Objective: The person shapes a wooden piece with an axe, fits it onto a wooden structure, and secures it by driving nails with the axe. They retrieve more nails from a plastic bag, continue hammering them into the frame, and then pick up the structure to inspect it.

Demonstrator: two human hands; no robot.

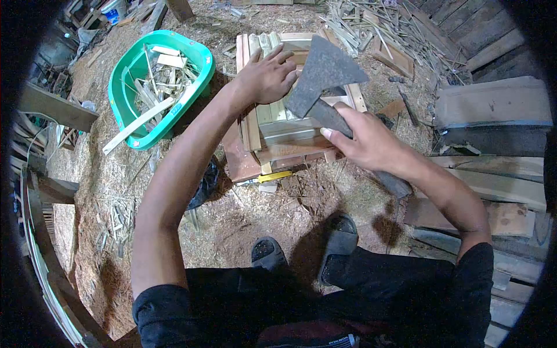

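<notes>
My right hand (pixel 365 139) is closed around the wooden handle of an axe (pixel 326 72). Its broad, dark metal head is raised over a wooden frame (pixel 251 129), and the handle's butt sticks out below my wrist. My left hand (pixel 266 76) lies with fingers stretched over the pale wooden strips on the frame's left part, holding nothing that I can see. The axe head and my hands hide part of the frame's inside. A yellow-handled tool (pixel 275 177) lies at the frame's near edge.
A green basin (pixel 119 95) with wood scraps stands to the left, a long strip jutting over its rim. Boards (pixel 493 174) are stacked along the right. Loose offcuts (pixel 354 26) lie at the back. Wood shavings cover the ground around my sandals (pixel 341 235).
</notes>
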